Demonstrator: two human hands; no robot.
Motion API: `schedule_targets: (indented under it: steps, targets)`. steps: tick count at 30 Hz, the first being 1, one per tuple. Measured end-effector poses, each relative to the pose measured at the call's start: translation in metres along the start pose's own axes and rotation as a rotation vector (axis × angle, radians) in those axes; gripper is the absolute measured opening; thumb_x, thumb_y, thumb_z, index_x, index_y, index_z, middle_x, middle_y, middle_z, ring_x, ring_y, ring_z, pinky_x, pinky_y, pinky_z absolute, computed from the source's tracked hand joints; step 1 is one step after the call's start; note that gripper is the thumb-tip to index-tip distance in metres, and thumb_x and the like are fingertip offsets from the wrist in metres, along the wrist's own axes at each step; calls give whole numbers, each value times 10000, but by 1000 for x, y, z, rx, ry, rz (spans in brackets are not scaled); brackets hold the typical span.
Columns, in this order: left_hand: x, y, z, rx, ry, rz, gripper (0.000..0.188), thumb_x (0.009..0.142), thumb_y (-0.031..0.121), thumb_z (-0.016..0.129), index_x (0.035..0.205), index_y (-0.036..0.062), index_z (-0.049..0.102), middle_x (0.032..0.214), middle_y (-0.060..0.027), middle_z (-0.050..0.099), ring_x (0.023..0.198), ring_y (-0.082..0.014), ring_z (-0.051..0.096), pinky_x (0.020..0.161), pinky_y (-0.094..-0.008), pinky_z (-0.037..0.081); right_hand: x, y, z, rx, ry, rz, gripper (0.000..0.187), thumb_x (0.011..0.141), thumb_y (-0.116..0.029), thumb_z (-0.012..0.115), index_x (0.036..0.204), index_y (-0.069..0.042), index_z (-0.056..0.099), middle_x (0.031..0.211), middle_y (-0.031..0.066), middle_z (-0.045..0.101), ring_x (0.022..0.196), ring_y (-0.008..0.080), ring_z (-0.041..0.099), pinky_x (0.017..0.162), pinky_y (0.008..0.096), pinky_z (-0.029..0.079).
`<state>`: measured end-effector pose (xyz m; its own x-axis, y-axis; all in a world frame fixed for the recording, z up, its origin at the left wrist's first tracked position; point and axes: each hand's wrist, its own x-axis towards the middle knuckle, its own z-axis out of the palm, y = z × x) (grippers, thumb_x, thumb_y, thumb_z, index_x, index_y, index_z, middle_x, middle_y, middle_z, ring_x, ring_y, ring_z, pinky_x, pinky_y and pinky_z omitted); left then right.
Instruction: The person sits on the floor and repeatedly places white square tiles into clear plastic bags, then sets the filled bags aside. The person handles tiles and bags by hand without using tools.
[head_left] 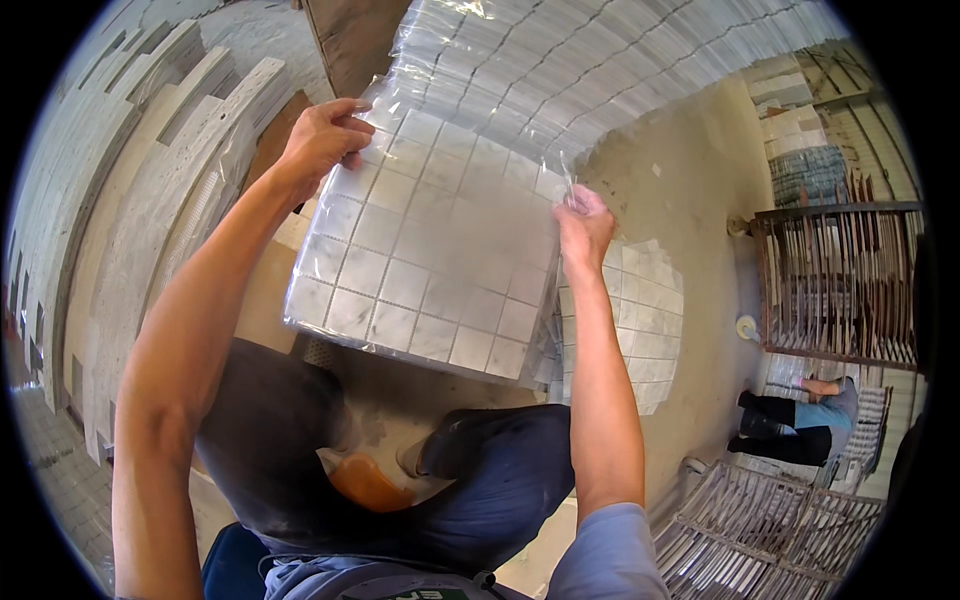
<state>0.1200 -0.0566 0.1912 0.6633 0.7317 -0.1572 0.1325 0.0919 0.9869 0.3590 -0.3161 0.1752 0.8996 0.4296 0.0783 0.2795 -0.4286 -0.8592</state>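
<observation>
A squarish stack of mosaic tile sheets [400, 270], pale grey and white marble squares, lies in front of my knees inside a clear plastic bag. At its far left corner my left hand [332, 138] is closed, fingers pinching the bag's edge. My right hand [586, 228] pinches a gathered bit of the clear film at the far right corner. Both hands hold the plastic bag [560, 170] by its far end. Beside my right forearm, partly behind it, lies another mosaic sheet [640, 310] of similar squares.
Many plastic-wrapped tile stacks [600, 60] stand at the far side. Stone slabs and strips [150, 180] are piled on the left. Metal racks [840, 280] line the right, where another person [800, 425] works. An orange object [370, 482] is between my feet.
</observation>
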Motion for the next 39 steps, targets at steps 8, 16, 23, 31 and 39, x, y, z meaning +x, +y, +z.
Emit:
schedule_targets:
  steps: [8, 16, 23, 31, 39]
  targets:
    - [2, 0, 3, 271, 136, 64, 453, 736, 74, 678, 1156, -73, 597, 884, -112, 665, 600, -132, 618, 584, -270, 499, -10, -18, 2, -256, 18, 15, 442, 706, -32, 620, 1135, 74, 617, 1056, 185, 669, 959, 232, 646, 840, 307, 494]
    - [-6, 5, 2, 971, 445, 436, 426, 711, 141, 764, 1109, 57, 636, 1053, -144, 599, 1002, -290, 573, 844, -386, 459, -15, -21, 5, -155, 22, 28, 432, 687, -71, 620, 1095, 72, 624, 953, 225, 678, 891, 314, 669, 835, 364, 509]
    - [-36, 12, 41, 952, -159, 538, 262, 707, 78, 727, 962, 50, 675, 969, -118, 589, 992, -313, 562, 845, -404, 460, -7, 5, -9, -289, -42, 15, 503, 712, -215, 658, 1122, 74, 613, 1097, 273, 640, 1050, 376, 624, 910, 395, 482]
    - [-36, -1, 48, 897, -197, 530, 257, 693, 37, 726, 944, 42, 671, 990, -99, 593, 1013, -300, 545, 886, -396, 447, 12, 72, -126, -435, 257, 101, 474, 812, -287, 642, 1138, 57, 618, 1139, 252, 631, 1092, 363, 603, 945, 405, 463]
    - [-35, 0, 47, 923, -170, 434, 298, 661, 3, 731, 946, 45, 652, 1023, -83, 579, 1038, -288, 532, 905, -384, 441, 54, 194, -247, -620, 267, 430, 732, 813, -359, 643, 1366, 58, 407, 1337, 286, 486, 1271, 387, 457, 1052, 402, 378]
